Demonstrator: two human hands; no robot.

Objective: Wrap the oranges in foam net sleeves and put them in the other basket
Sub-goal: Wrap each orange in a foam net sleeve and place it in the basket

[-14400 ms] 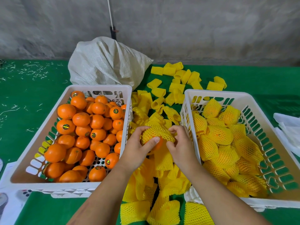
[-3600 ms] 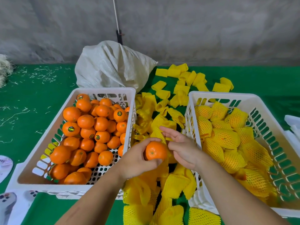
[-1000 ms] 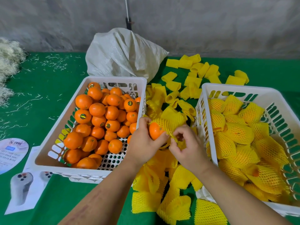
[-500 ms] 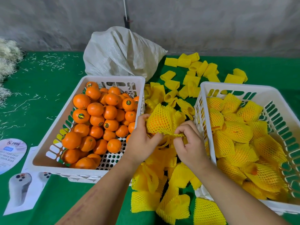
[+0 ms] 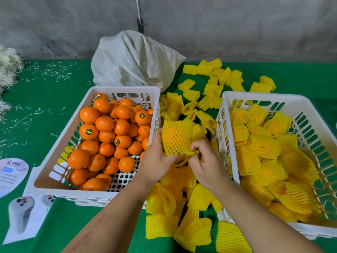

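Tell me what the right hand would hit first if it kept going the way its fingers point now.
The right hand points up and left; its fingers already pinch the lower edge of the foam net sleeve around the orange. Pushing on would likely press into that wrapped orange, though depth is hard to judge.

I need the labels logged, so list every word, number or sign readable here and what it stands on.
None can be read.
Round stickers on the bare oranges: dark with a gold mark, too small to read.
Round card at the left edge: a red logo, a blue patch and lines of print, all blurred.
White leaflet below it: only a picture of a grey device, no legible text.
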